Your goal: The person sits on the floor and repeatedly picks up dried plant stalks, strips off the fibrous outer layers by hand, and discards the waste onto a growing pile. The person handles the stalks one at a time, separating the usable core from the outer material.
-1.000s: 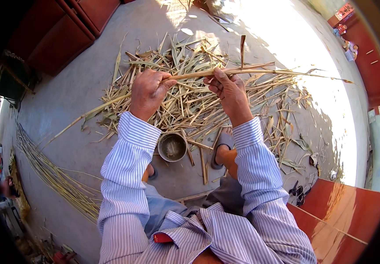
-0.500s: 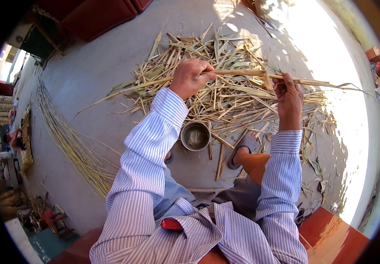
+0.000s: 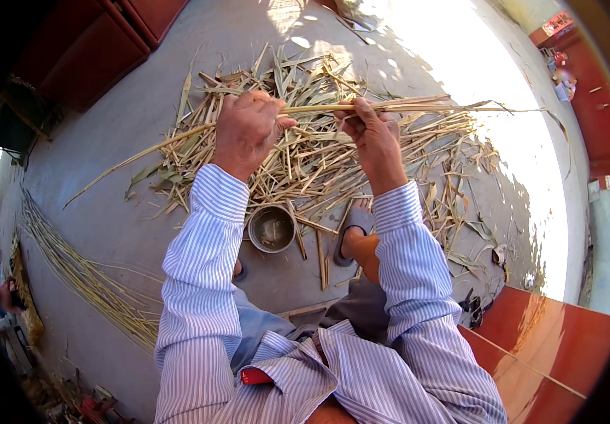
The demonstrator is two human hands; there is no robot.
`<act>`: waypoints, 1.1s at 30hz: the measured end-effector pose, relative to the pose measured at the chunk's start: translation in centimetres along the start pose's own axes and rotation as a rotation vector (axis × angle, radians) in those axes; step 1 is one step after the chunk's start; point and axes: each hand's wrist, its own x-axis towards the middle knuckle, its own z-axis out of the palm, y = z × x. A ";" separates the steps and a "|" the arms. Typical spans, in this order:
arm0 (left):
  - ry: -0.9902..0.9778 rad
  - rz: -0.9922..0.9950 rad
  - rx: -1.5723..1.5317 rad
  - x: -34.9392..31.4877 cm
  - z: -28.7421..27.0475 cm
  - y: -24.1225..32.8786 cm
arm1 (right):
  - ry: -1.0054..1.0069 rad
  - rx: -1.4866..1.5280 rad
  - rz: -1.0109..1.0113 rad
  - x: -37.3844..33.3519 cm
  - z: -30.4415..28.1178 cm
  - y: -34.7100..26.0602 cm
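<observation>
In the head view, a red strip (image 3: 558, 23) at upper right carries dark characters; marks on the red tag (image 3: 255, 377) at your shirt are too small to read. Your right hand (image 3: 372, 134) pinches a long dry stalk (image 3: 312, 109) above the leafy pile (image 3: 305, 166). It runs leftward behind your left hand (image 3: 247, 134), whose blurred fingers cannot be told as gripping or loose.

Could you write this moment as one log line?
left hand: on stalk, grip unclear | right hand: pinching stalk | floor: leaf pile, bowl, stalk bundle
</observation>
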 end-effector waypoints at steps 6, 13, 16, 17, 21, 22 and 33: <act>-0.307 -0.151 0.059 -3.0 -1.2 -4.3 | 0.157 -0.067 -0.015 1.1 -2.3 -1.4; -0.456 -0.281 -0.244 -4.5 -1.0 -5.3 | 0.104 -0.135 0.038 0.7 -2.3 -1.9; -0.516 -0.471 -0.568 -2.8 0.6 -1.1 | -0.045 -0.142 0.074 0.2 -0.7 -1.4; -0.537 -0.565 -0.663 -2.8 1.1 -0.4 | -0.032 -0.144 0.108 -0.1 -0.2 -1.4; -0.683 -0.833 -1.038 -3.0 1.5 -1.0 | 0.046 -0.186 -0.029 0.8 -2.2 -2.8; -0.726 -0.891 -1.143 -3.4 1.5 -1.6 | 0.069 -0.187 -0.037 0.9 -2.8 -3.1; -0.360 -0.415 0.546 -5.1 -0.2 -5.5 | 0.097 -0.251 0.157 0.5 -3.8 -3.6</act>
